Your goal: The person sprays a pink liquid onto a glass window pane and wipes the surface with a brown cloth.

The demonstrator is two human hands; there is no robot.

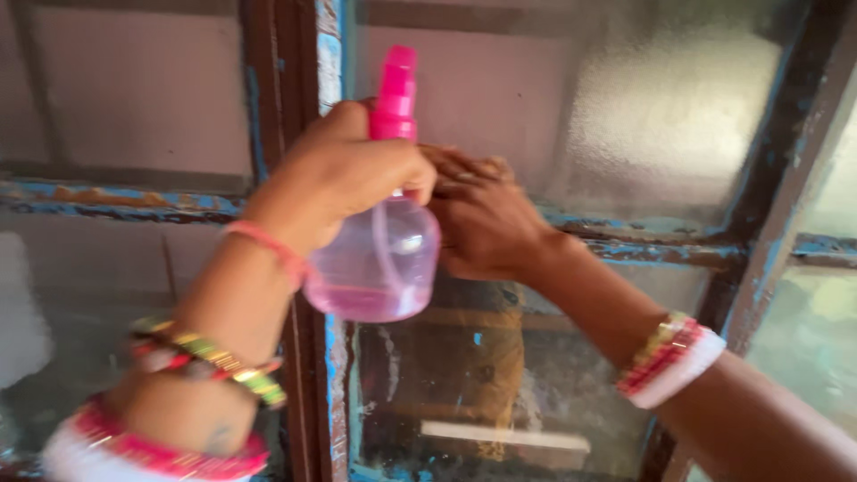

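Observation:
My left hand [335, 174] grips the neck of a pink spray bottle [379, 259] with a bright pink nozzle on top and pink liquid low in its round body. The bottle is held up in front of a window. Right behind it, my right hand [482, 219] is raised to the glass pane [643, 107], fingers together and pointing left toward the bottle's neck. Whether it holds anything is not visible. Both wrists wear coloured bangles.
The window has frosted glass panes set in a worn wooden frame [308, 54] with peeling blue paint. A horizontal bar [116, 201] crosses at hand height. A lower pane [464, 384] looks smeared and dirty.

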